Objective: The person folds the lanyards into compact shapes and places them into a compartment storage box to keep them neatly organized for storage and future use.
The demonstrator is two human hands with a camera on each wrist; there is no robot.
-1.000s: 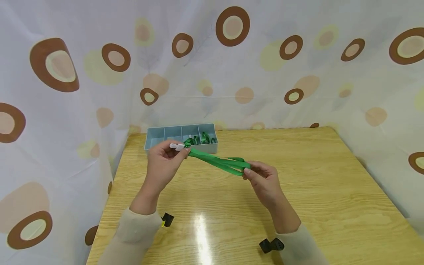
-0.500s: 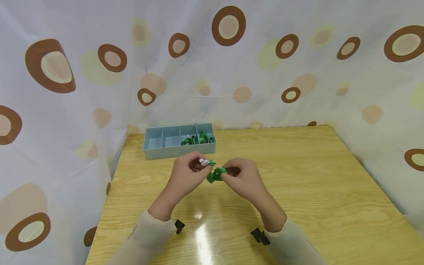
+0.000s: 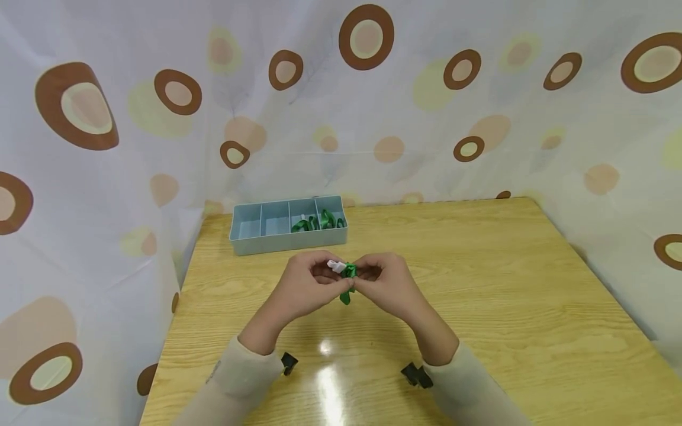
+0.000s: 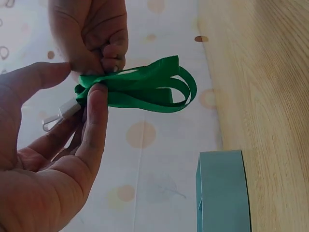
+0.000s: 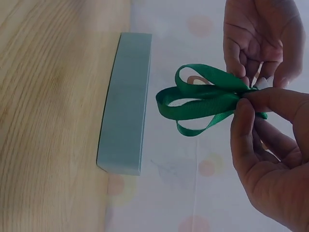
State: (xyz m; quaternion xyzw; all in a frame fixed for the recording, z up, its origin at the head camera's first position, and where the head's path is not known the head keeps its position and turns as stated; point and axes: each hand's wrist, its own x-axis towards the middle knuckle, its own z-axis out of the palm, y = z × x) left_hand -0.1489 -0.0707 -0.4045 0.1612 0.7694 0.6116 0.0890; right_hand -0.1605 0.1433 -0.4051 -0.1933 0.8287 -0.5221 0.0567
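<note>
A green ribbon lanyard with a white plastic clip is held up over the table between both hands. My left hand pinches it beside the clip. From the other side my right hand pinches the gathered ribbon, fingertips close against the left hand's. In the left wrist view the folded lanyard fans out in loops away from the fingers, and its clip sticks out the opposite way. The loops of the lanyard show in the right wrist view too, where the clip is mostly hidden.
A blue-grey divided tray stands at the back left of the wooden table. Green lanyards lie in its two right compartments. A patterned cloth hangs behind the table and along its sides.
The lanyard was stretched between widely spaced hands. The hands have since come together in the middle, and the ribbon is folded into short loops pinched between them.
</note>
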